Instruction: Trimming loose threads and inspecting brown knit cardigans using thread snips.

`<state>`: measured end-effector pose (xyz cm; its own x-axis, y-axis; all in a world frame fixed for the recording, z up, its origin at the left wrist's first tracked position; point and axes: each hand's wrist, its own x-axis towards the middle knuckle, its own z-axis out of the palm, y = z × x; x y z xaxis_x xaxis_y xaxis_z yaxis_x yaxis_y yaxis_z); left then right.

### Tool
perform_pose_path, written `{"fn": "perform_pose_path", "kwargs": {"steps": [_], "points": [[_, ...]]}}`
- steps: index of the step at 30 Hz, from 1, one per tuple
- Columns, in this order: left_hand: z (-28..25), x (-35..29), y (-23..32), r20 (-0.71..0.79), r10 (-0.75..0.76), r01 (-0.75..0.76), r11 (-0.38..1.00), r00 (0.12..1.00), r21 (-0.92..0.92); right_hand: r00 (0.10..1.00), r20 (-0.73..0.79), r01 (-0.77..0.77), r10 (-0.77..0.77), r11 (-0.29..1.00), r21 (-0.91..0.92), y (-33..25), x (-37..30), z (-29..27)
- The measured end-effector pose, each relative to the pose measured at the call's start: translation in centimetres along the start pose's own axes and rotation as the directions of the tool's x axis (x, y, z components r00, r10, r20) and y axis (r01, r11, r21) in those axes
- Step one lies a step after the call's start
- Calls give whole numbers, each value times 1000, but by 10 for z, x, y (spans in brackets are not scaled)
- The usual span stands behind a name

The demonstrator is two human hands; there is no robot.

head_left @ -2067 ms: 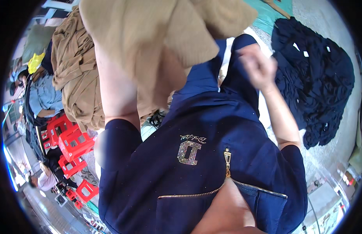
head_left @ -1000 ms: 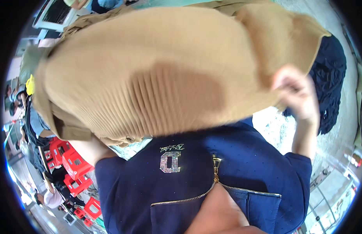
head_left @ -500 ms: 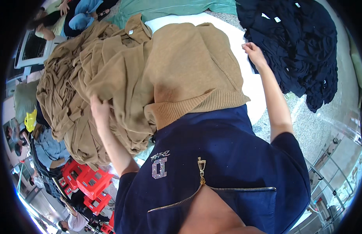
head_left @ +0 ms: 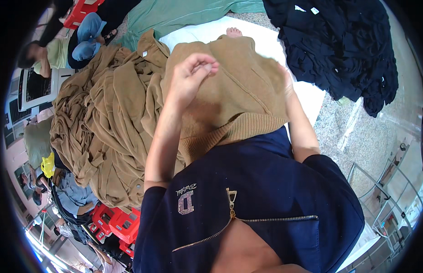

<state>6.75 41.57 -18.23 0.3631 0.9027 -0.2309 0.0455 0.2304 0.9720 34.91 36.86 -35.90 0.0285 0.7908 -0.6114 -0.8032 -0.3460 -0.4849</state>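
A brown knit sweater lies across my lap, its ribbed hem toward me and a dark shadow on its left half. Above its upper left part hovers my left hand, fingers curled in toward the thumb; whether anything small is between them I cannot make out. My right hand is at the sweater's right edge, closed on the fabric, with its fingertips blurred and partly hidden. To the left, a large heap of similar brown knit garments lies close beside the sweater.
A pile of dark navy garments lies at the far right. White sheeting is under the sweater, with green cloth beyond. Red plastic stools stand at lower left, a metal rack at right. Another person's legs show upper left.
My left hand has left the brown heap and moved right and up over the sweater. My right hand has come down from beside the navy pile to the sweater's right edge.
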Motion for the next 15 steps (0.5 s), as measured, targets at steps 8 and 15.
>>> {"fn": "perform_pose_path", "kwargs": {"steps": [8, 15], "points": [[54, 56, 6, 37, -114, 109, 987, 993, 121, 348, 935, 899, -69, -257, -354, -44, -107, 122], [62, 73, -28, -113, -34, 96, 792, 993, 603, 301, 936, 899, 184, -382, -214, 24, -139, 114]]}}
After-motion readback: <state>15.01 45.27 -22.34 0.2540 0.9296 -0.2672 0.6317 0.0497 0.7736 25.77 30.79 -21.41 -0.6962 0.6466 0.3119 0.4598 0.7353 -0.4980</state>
